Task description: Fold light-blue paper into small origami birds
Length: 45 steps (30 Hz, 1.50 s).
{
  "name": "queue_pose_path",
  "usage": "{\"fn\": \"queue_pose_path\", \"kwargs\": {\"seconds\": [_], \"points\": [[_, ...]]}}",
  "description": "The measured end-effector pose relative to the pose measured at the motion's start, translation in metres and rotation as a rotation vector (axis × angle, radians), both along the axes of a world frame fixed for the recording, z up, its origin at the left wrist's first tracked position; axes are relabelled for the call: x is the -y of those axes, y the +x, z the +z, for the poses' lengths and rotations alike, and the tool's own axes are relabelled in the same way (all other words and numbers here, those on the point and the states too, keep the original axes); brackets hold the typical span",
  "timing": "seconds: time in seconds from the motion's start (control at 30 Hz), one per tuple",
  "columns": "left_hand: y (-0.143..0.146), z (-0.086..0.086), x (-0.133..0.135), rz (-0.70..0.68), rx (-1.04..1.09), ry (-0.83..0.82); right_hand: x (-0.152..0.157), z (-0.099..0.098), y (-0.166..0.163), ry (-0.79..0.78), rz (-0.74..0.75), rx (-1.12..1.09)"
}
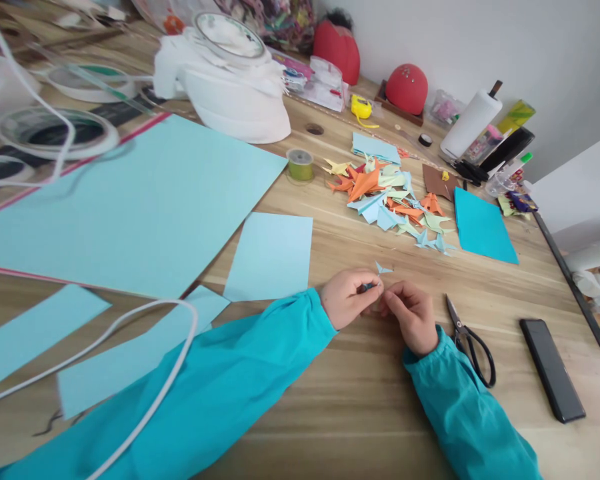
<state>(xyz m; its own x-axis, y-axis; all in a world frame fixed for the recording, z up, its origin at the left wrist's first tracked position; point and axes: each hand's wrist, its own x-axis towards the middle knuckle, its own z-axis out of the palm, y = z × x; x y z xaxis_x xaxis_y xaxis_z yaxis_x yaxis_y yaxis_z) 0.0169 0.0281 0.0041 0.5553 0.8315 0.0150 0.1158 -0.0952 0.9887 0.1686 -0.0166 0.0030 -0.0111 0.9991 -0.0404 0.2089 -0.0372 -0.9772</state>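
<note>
**Left hand [351, 298] hides most of a blue paper piece [368, 287]**

Only a sliver shows between the fingers; whether the pale-blue folded tips [383, 268] just beyond belong to it cannot be told. Nor is it clear if the right hand [410, 313] touches it. The right sleeve [465, 407] seems to cover part of the scissors [464, 330]. The left sleeve [230, 393] overlaps a blue paper strip [100, 380], and both sleeves leave the picture. Another strip [35, 333], the large blue sheet [130, 213] and the white cable [195, 320] are cut by the left edge. The folded-paper pieces [365, 183] overlap too closely to count.
</note>
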Motion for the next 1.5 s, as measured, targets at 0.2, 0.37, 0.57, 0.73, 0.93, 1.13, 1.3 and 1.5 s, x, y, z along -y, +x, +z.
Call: {"fn": "queue_pose_path", "kwargs": {"seconds": [0.2, 0.37, 0.57, 0.73, 0.93, 1.13, 1.3, 1.5], "points": [[0.0008, -0.0024, -0.0014, 0.027, -0.023, 0.044, 0.0002, 0.0021, -0.0015, 0.011, -0.035, -0.028], [0.0011, -0.0041, -0.0026, 0.027, -0.053, 0.079, 0.0005, 0.0019, -0.0022, -0.01, -0.042, 0.013], [0.0011, -0.0013, -0.001, 0.008, -0.04, 0.021, -0.0006, 0.0024, -0.0018, -0.023, -0.037, -0.009], [0.0005, -0.0001, -0.0009, -0.011, -0.026, -0.027, -0.001, 0.0024, -0.0009, -0.022, -0.039, -0.027], [0.0004, -0.0002, -0.0009, -0.011, -0.02, -0.04, -0.0005, 0.0002, -0.0004, -0.015, -0.027, -0.021], [0.0008, -0.0012, -0.0009, 0.006, -0.025, -0.002, -0.0002, 0.0002, -0.0013, -0.011, -0.026, 0.014], [0.0005, -0.0016, -0.0006, 0.009, -0.032, 0.027, 0.0, 0.0005, -0.0012, -0.014, -0.024, 0.04], [0.0004, -0.0013, 0.0003, 0.012, -0.027, 0.044, -0.0004, 0.0018, -0.0014, -0.005, -0.035, -0.001]]}}
